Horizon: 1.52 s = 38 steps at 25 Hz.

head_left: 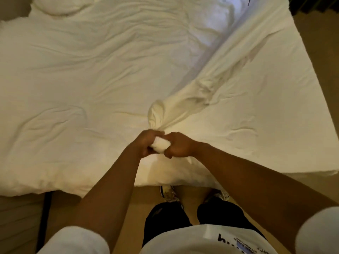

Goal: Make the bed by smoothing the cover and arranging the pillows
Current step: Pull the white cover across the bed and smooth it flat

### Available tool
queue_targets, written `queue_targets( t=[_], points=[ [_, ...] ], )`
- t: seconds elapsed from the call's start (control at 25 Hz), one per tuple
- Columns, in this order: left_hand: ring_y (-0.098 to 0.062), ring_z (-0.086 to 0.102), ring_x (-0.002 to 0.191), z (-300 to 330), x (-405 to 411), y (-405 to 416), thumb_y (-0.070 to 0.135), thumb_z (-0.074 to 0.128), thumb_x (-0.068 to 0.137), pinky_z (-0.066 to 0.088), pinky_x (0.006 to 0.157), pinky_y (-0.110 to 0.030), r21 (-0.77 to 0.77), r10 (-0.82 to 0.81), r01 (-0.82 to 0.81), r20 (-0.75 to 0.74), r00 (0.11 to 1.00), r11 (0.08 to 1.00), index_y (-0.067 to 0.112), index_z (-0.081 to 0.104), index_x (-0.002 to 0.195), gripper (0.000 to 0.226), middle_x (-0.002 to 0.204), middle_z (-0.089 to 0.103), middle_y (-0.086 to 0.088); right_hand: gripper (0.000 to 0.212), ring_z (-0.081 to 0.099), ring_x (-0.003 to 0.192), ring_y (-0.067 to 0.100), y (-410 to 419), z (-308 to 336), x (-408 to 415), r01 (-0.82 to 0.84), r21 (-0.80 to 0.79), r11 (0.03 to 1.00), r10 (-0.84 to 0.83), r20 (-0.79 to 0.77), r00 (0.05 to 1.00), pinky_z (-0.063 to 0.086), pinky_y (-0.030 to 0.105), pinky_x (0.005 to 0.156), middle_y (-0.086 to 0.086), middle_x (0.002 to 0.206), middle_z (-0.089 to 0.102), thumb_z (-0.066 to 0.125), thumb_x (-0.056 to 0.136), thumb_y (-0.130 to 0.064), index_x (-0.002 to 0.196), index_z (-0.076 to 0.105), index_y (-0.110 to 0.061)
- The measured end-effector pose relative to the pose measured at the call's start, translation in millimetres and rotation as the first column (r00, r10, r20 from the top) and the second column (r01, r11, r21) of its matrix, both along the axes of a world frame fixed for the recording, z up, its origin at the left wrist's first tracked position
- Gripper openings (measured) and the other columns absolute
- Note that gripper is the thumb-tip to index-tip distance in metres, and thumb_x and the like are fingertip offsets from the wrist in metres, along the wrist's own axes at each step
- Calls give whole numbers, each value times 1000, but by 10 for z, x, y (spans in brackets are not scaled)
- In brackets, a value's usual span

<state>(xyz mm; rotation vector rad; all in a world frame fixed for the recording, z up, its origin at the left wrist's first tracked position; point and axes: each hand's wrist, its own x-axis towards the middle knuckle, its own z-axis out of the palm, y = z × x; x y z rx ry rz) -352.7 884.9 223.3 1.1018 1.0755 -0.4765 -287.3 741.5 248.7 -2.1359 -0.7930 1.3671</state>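
Note:
A white, wrinkled cover lies over the left and middle of the bed. Its corner is bunched into a twisted fold near the foot of the bed. My left hand and my right hand sit side by side, both closed on this bunched corner, with a wad of white cloth showing between them. A taut ridge of fabric runs from the fold up toward the far right. To the right lies flatter white sheet. A white pillow rests at the far left corner.
I stand at the foot edge of the bed, my shoes on a tan floor. A dark strip runs down the floor at left. Brown floor borders the bed's right side.

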Motion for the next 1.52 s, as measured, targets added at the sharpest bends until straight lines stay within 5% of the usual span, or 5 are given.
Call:
queue_targets(
  t=[0.24, 0.44, 0.88, 1.16, 1.52],
  points=[
    [-31, 66, 80, -775, -1294, -102, 26, 68, 91, 59, 68, -40, 59, 106, -92, -314, 943, 994, -2, 58, 127, 46, 111, 69, -23, 74, 53, 126, 28, 20, -756, -1087, -419, -107, 902, 404, -138, 904, 44, 35, 100, 11, 144, 52, 68, 85, -25, 152, 36, -25],
    [-39, 65, 98, -1052, -1521, -48, 16, 55, 99, 56, 85, -44, 190, -221, 413, -612, 759, 891, -6, 54, 131, 39, 124, 62, -27, 60, 48, 132, 27, -523, -1205, -1291, -241, -262, 935, 199, -177, 964, 41, 35, 107, 9, 150, 47, 59, 93, -30, 149, 39, -24],
    [-42, 0, 151, -1384, -464, -214, 69, 62, 79, 11, 119, -59, 559, -532, 819, -657, 534, 131, 11, 7, 155, 110, 163, 5, -22, 34, 55, 122, 29, -1134, -1602, -449, 205, -439, 875, -246, -39, 968, 41, 30, 100, 11, 132, 60, 51, 99, -24, 125, 61, -4],
    [-39, 54, 120, -2217, -19, -173, 63, 63, 82, 44, 98, -49, 706, -523, 697, -551, 650, 123, 0, 23, 148, 100, 135, 50, -22, 91, 66, 107, 23, 177, -2320, 465, 834, -163, 527, -847, -188, 498, 52, 44, 100, 7, 119, 66, 72, 69, -68, 137, 45, -14],
    [-39, 63, 90, -2190, -85, 735, 25, 55, 99, 39, 67, -32, 688, -557, 415, -20, 830, 595, 3, 50, 111, 25, 98, 66, -18, 115, 57, 121, 32, 1167, -2298, 1354, 995, -36, 88, -994, -64, 86, 47, 40, 106, 13, 138, 55, 73, 63, -76, 146, 31, -10]
  ],
)
